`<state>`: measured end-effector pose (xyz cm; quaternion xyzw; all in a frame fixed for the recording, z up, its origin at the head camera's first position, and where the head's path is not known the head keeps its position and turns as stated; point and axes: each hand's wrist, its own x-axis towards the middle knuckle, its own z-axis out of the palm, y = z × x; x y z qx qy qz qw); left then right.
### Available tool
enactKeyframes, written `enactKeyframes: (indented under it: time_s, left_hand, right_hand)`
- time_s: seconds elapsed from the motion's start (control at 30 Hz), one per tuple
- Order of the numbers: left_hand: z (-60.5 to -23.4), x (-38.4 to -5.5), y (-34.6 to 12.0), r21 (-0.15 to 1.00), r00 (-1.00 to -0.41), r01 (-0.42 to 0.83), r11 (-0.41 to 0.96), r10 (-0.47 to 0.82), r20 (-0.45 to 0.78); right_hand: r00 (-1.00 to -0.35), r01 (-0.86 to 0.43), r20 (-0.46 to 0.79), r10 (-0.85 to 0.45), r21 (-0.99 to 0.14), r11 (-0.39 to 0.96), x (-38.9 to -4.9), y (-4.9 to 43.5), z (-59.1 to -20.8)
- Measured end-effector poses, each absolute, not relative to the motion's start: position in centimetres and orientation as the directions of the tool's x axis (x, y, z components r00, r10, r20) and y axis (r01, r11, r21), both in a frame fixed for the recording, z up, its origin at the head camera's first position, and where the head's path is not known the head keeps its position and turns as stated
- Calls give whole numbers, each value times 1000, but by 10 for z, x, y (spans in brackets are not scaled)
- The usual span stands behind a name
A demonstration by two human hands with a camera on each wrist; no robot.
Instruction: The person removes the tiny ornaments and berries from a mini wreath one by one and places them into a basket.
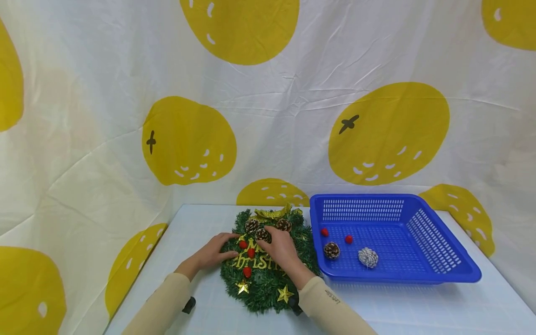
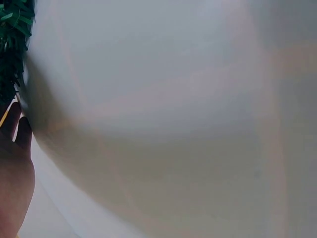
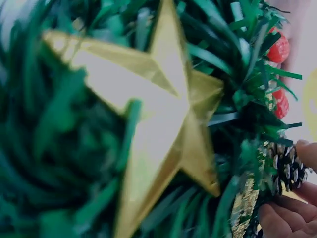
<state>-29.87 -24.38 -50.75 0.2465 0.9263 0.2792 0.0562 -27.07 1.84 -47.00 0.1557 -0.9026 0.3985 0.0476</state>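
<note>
- Pine cone (image 1: 261, 235) near the top of the wreath (image 1: 264, 302), pinched in the right hand (image 1: 282, 247).
- Held by the right hand's grip, drawn in close, with digits on opposite sides of the cone in the right wrist view. Cannot tell whether touching the greenery beneath or just above it.
- Left hand (image 1: 215, 251) laid at the left edge of the wreath, with a loose, spread grip, thumb apart from the fingers, merely touching the greenery.
- Wreath lying flat on the white surface (image 1: 201, 321), just beside the basket (image 1: 458, 274), green and bushy.
- Just above the held cone, on the upper part of the wreath, a second cone (image 1: 252, 226) to the left and a third cone (image 1: 284, 225) to the right.
- Shiny gold bow (image 1: 272, 214) at the far edge of the wreath, behind these cones.
- Gold lettering (image 1: 240, 263) across the middle, partly covered by the right hand and forearm.
- Three red berries (image 1: 251, 252) on the left part of the lettering.
- Two gold stars (image 1: 284, 294) on the near part, one left and one right.
- Inside the blue basket, toward the left, two loose berries (image 1: 349, 239), a brown cone (image 1: 331, 250) and a white cone (image 1: 368, 257).
- Behind the surface, a white curtain (image 1: 276, 139) printed with big yellow fruit.
</note>
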Motion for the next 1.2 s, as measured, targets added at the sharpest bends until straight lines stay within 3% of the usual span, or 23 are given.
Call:
enactKeyframes:
  time_s: [1.2]
  left_hand:
    - [-507, -298, -245, 540, -874, 425, 727, 486, 33]
  right_hand:
    - [-963, -264, 161, -217, -735, 625, -269, 25, -450]
